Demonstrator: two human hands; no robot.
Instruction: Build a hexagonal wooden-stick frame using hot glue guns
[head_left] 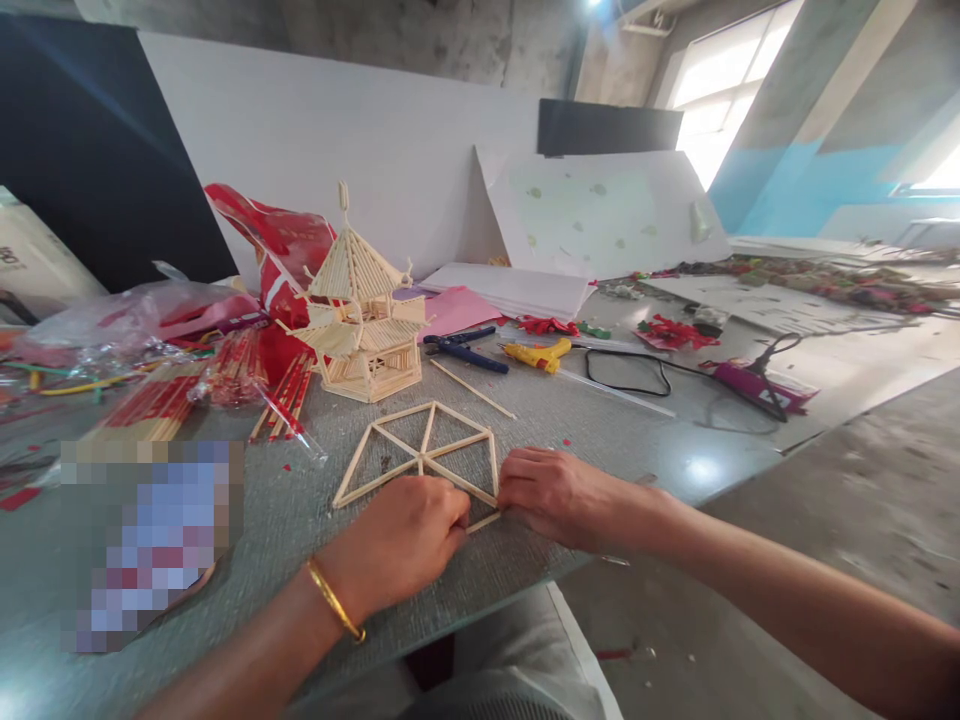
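Note:
A flat hexagonal frame of thin wooden sticks (457,440), with spokes meeting at its middle, lies on the table. My left hand (409,530) wears a gold bangle and covers the frame's near side, its fingers closed. A short wooden stick (484,522) shows between my hands, with the left fingertips at one end. At the other end, by the frame's right near corner, my right hand (551,495) is closed in a pinch. Its fingertips are partly hidden. Behind the frame stands a pagoda model (367,335) made of the same sticks. One loose stick (474,388) lies between them.
Dark-handled pliers (466,350) and a yellow glue gun (538,355) with a black cord lie behind the frame. Bundled sticks (150,402) and plastic bags (127,325) are at left. A blurred-out object (161,545) lies front left. The table's edge runs close below my hands.

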